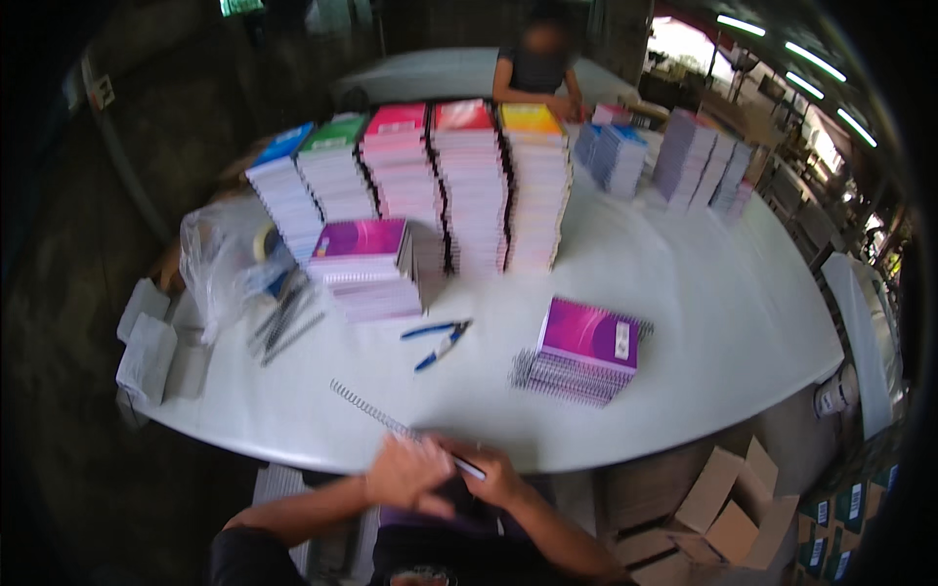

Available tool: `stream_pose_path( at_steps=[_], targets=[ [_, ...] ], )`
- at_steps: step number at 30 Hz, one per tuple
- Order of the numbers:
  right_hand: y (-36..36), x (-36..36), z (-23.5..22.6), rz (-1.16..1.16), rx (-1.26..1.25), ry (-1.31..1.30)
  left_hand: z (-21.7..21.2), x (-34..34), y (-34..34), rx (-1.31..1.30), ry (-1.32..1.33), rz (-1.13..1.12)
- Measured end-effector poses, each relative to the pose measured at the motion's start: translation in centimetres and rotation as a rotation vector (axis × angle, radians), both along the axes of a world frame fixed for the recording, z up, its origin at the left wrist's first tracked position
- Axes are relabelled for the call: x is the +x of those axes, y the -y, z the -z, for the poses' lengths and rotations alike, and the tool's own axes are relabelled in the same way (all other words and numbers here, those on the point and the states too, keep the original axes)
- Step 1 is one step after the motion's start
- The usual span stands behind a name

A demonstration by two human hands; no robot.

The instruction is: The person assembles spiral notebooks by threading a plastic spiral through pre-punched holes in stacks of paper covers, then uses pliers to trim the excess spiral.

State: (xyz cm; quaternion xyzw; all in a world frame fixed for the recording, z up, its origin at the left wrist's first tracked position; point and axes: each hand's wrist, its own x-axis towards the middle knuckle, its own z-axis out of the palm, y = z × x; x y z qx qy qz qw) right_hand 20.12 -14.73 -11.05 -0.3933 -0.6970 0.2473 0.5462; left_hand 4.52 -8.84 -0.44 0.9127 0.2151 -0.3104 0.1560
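At the near table edge, in front of my body, both my hands are close together. My right hand is closed on a thin notebook, seen edge-on as a pale strip; its cover is mostly hidden. A dark spiral binding coil sticks out from the notebook's end toward the far left, over the table. My left hand lies against the coil where it meets the notebook; its fingers are smeared by motion. Beyond my hands, blue-handled pliers lie on the table. Right of them stands a stack of purple spiral-bound notebooks.
Another purple notebook stack stands before tall stacks with blue, green, red and yellow covers. Loose coils and a clear plastic bag lie left. Across the table works another person. An opened cardboard box sits lower right.
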Motion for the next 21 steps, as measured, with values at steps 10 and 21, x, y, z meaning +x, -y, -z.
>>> stream_pose_path(
  at_steps=[10,21],
  targets=[
    [-1.4,0.6,-1.9,-0.032,-0.031,0.119,5.9,-0.1,-1.7,0.898,1.179,-0.081],
    [-2.1,2.0,0.6,-0.127,-0.219,0.034,4.2,3.0,-0.9,0.811,1.068,-0.270]
  ],
)
